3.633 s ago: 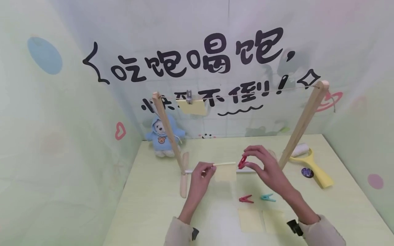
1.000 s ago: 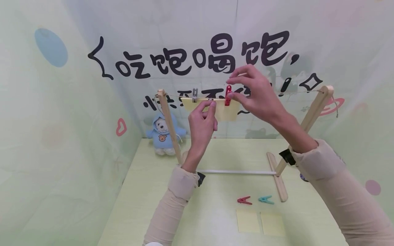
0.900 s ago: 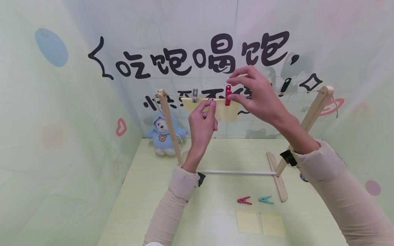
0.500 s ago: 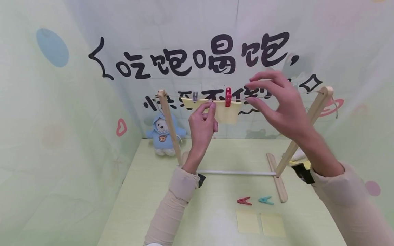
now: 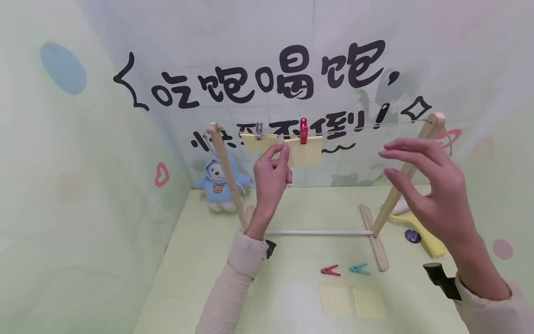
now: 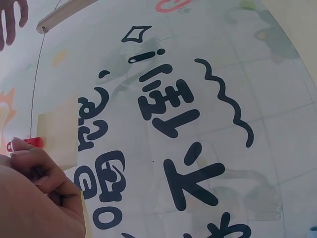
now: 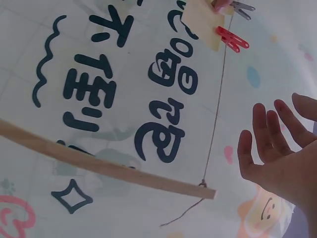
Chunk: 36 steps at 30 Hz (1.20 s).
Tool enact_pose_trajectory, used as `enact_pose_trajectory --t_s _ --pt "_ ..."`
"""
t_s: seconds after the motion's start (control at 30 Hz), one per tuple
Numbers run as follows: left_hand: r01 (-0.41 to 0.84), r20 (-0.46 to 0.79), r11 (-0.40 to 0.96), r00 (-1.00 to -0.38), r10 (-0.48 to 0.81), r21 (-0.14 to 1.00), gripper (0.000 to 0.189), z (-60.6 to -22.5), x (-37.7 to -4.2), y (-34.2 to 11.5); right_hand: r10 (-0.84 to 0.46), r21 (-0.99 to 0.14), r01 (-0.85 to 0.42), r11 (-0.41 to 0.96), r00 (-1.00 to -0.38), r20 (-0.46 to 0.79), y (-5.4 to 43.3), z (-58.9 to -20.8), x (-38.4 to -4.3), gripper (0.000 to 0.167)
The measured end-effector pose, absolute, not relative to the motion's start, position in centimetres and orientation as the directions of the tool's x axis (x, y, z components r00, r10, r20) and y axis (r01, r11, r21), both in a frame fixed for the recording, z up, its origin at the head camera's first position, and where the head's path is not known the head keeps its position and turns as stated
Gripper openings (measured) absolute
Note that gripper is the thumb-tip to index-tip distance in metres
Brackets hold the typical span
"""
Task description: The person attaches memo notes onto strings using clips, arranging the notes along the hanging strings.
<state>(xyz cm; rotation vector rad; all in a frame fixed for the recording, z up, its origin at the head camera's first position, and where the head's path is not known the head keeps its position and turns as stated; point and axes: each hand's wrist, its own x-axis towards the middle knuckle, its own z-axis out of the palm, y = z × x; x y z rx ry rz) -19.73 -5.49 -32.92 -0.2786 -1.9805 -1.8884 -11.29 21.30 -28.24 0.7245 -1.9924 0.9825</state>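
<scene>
A pale yellow paper note (image 5: 308, 155) hangs from the string (image 5: 367, 127), held by a red clothespin (image 5: 303, 131). My left hand (image 5: 269, 178) pinches that note at its upper left corner, thumb against forefinger. To its left a grey clothespin (image 5: 259, 131) holds another yellow note (image 5: 253, 142) on the string, partly behind my left hand. My right hand (image 5: 438, 190) is off to the right, touching nothing, fingers loosely bent and apart from the thumb. The right wrist view shows the red clothespin (image 7: 233, 39) across the string, well away from my right hand (image 7: 282, 144).
Wooden posts (image 5: 227, 174) and a white rod (image 5: 317, 232) form the string's frame. On the table (image 5: 200, 287) lie a dark red clothespin (image 5: 330, 270), a teal clothespin (image 5: 360, 269) and two yellow notes (image 5: 335, 298). A plush toy (image 5: 219, 183) and a yellow-handled roller (image 5: 429, 239) are behind.
The note and red clothespin were lifted from above the table to the string. My right hand has let go of the clothespin and moved right and down; my left keeps its pinch.
</scene>
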Motion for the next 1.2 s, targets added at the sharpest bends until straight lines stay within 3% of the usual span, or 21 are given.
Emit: enact_pose_trajectory --t_s 0.2,0.4,0.53,0.67,0.93,1.2 --pt "0.363 0.371 0.09 -0.922 -0.106 0.927 0.03 -34.1 -19.4 -5.6 -0.174 -0.41 -0.734 0.541 -0.575 0.8 23.4 -32.5 -9.9 0.068" --pt "0.311 0.322 0.125 -0.943 -0.083 0.942 0.031 -36.0 -19.1 -5.9 -0.225 -0.474 -0.682 0.557 -0.673 0.704 25.0 -36.9 -8.6 0.021" --pt "0.272 0.286 0.185 -0.957 -0.054 0.944 0.031 -39.0 -18.4 -6.2 -0.274 -0.48 -0.668 0.569 -0.704 0.655 25.6 -39.5 -7.9 0.036" --pt "0.193 0.186 0.302 -0.981 0.052 0.934 0.028 -44.4 -16.5 -6.1 -0.302 -0.482 -0.661 0.576 -0.719 0.626 26.1 -42.2 -7.0 0.049" --pt "0.112 -0.022 0.48 -0.964 0.265 0.87 0.038 -56.2 -9.3 -5.1 -0.339 -0.494 -0.64 0.589 -0.75 0.568 26.1 -45.9 -6.1 0.057" --pt "0.001 -0.124 0.459 -0.962 0.242 0.888 0.043 -59.5 -5.5 -2.9 -0.343 -0.514 -0.624 0.588 -0.768 0.541 25.6 -47.6 -6.7 0.054"
